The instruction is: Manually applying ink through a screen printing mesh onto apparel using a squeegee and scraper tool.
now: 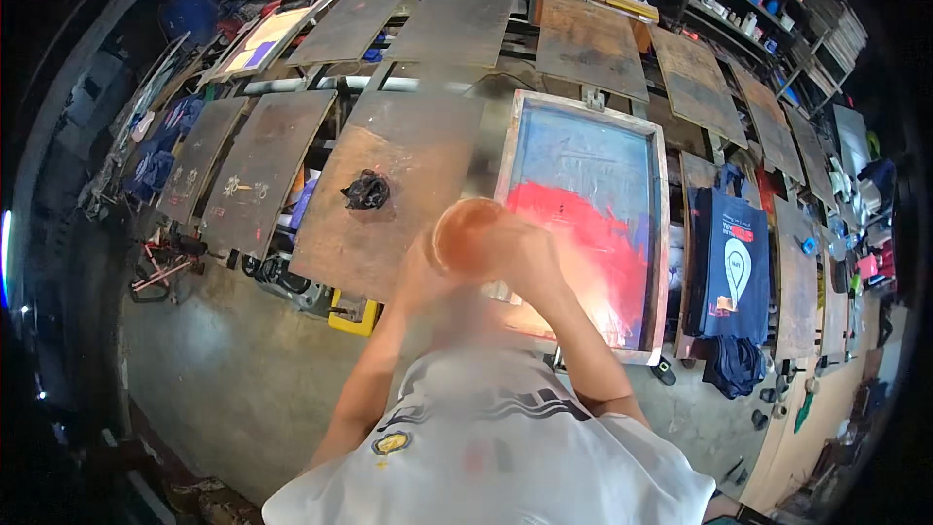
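Both hands, left hand (423,272) and right hand (530,258), grasp a blurred orange tub (466,233) mid-frame; red-inked screen (583,214) just right; black rag (365,191) on board (389,224) left.

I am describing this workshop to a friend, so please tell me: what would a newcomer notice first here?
First the printing screen right of centre, its mesh smeared with bright red ink. Just before it, both hands, the left hand and the right hand, hold up a round orange container, blurred. Left of that, a black crumpled rag lies on a brown board.

A round orange-red tub (466,233), blurred, held up close over the brown board's edge
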Demonstrator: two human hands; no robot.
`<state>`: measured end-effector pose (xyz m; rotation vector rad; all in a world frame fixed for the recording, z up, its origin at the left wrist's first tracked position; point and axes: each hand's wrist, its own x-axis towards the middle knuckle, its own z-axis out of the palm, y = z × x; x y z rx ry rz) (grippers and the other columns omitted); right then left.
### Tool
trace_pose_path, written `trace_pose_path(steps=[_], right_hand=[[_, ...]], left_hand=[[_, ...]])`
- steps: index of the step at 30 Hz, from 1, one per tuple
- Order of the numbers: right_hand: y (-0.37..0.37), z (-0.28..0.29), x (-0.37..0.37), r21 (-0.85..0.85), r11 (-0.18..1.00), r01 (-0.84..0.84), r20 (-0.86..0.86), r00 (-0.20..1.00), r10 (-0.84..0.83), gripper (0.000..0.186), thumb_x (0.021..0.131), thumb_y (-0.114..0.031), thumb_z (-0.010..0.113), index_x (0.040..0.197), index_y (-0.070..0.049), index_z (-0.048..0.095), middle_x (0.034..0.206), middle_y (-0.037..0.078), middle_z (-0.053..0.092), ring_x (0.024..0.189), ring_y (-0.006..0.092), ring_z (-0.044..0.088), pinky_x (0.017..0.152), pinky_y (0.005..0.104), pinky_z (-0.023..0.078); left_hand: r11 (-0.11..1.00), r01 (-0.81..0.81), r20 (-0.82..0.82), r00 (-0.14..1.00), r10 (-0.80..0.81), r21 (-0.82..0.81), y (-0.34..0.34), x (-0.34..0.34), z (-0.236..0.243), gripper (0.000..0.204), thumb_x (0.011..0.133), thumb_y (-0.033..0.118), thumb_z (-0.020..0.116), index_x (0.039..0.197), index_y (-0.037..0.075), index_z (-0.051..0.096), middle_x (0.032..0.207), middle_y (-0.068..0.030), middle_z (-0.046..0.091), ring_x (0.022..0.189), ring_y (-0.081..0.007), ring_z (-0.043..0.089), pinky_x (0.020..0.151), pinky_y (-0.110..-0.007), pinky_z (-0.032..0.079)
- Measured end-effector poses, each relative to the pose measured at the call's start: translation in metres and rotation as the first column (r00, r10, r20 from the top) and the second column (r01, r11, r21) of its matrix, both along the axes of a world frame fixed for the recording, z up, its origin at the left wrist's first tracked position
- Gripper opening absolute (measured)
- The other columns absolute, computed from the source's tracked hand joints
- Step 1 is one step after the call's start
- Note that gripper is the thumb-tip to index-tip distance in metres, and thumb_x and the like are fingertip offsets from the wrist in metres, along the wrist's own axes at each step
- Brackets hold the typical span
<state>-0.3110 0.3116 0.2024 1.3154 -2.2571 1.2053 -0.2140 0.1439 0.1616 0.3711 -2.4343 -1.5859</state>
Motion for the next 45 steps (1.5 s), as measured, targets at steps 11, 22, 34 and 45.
trace_pose_path(steps=[11,22,34,45], right_hand=[[0.003,0.022,0.004,0.104,0.986,-0.127,-0.232,0.961,0.148,0.012,0.07,-0.011,0.071,0.082,-0.012,0.071,0.076,-0.002,0.062,0.081,0.0188,0.06,0.071,0.0338,0.047],[0.011,0.047,0.023,0.14,0.984,-0.112,-0.235,0.962,0.143,0.015,0.071,-0.012,0.067,0.086,-0.013,0.07,0.082,-0.003,0.062,0.088,0.0157,0.058,0.079,0.0358,0.038],[0.023,0.077,0.035,0.195,0.975,-0.108,-0.218,0.964,0.151,0.013,0.073,-0.012,0.069,0.086,-0.012,0.071,0.078,0.0,0.064,0.078,0.0179,0.059,0.076,0.0375,0.039],[-0.014,0.055,0.027,0.186,0.976,-0.116,-0.186,0.971,0.151,0.002,0.074,-0.012,0.068,0.075,-0.012,0.069,0.073,0.002,0.064,0.072,0.0208,0.061,0.073,0.0366,0.041]], left_hand=[[0.991,0.046,-0.097,0.994,-0.058,-0.122,-0.035,0.007,-0.015,0.082,0.061,0.029,0.09,0.132,0.006,0.055,0.128,-0.0156,0.062,0.118,-0.0312,0.059,0.1,-0.042,0.046],[0.85,-0.056,-0.243,0.966,-0.086,-0.524,-0.044,0.022,-0.015,0.077,0.064,0.028,0.086,0.132,0.008,0.055,0.131,-0.0114,0.059,0.125,-0.0306,0.052,0.11,-0.048,0.032],[0.843,-0.133,-0.294,0.955,-0.032,-0.522,-0.046,0.037,-0.023,0.088,0.063,0.038,0.086,0.137,0.008,0.05,0.136,-0.0094,0.057,0.13,-0.0268,0.051,0.114,-0.05,0.024],[0.812,-0.265,-0.245,0.957,0.155,-0.521,-0.061,0.043,-0.046,0.087,0.064,0.044,0.085,0.137,0.01,0.052,0.137,-0.0089,0.057,0.13,-0.0244,0.051,0.116,-0.056,0.019]])
